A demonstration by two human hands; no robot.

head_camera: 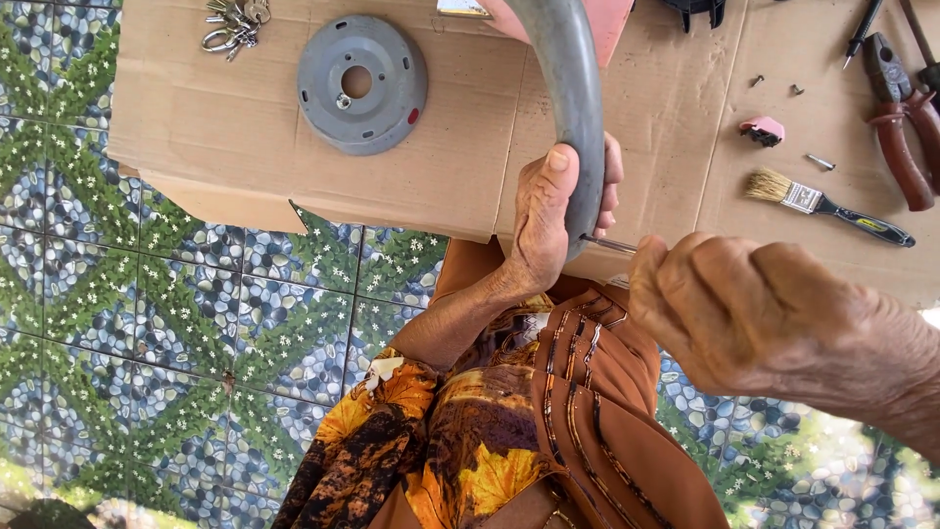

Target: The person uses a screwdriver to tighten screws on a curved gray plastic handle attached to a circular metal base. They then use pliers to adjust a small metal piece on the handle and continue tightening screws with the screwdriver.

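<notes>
1. A flattened cardboard sheet [460, 147] lies on the patterned tile floor [147, 323], covering the far part of the scene.
2. A curved grey tube [573, 88] arcs from the far middle down toward the person's lap.
3. The right hand [744, 313], near right, is closed around a thin metal tool [609, 243] whose tip meets the tube's near end.
4. The left hand [548, 211] is wrapped around the tube's near end, thumb along its left side.
5. A grey round disc [362, 83] rests on the cardboard, far left of the tube.
6. Red-handled pliers [906, 118] lie far right.
7. A paintbrush [827, 204] lies just near of them.
8. Keys [235, 22] sit far left.
</notes>
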